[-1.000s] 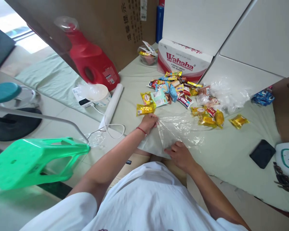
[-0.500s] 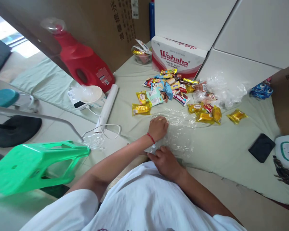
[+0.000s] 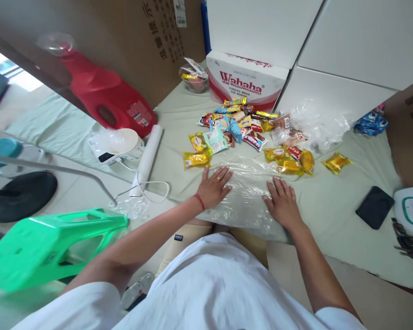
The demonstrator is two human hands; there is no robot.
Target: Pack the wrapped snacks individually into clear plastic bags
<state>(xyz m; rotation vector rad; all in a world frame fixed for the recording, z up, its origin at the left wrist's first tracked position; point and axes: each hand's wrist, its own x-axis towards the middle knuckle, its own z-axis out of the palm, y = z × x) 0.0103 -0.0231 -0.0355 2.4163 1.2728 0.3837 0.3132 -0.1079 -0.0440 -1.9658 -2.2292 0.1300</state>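
Note:
A sheet of clear plastic film (image 3: 246, 201) lies wrinkled on the pale green cloth in front of me. My left hand (image 3: 213, 187) rests flat on its left side, fingers spread. Over at the right side, my right hand (image 3: 281, 200) also lies flat with its fingers apart. Just beyond the film is a heap of wrapped snacks (image 3: 239, 120) in many colours. Yellow-wrapped snacks sit closest to the hands: one packet (image 3: 197, 159) past my left hand and a small group (image 3: 290, 167) past my right.
Behind the heap stands a Wahaha water carton (image 3: 246, 82), with crumpled clear plastic (image 3: 323, 123) to its right. A white roll (image 3: 147, 160), a paper cup (image 3: 127, 144) and a red jug (image 3: 106, 94) are at left. A green stool (image 3: 55, 243) lies tipped over. At right is a black phone-like object (image 3: 375, 207).
My right hand has moved right and forward from beside my left hand, and its fingers have opened. My left hand has shifted left and flattened. The film is spread wider. The view has shifted slightly.

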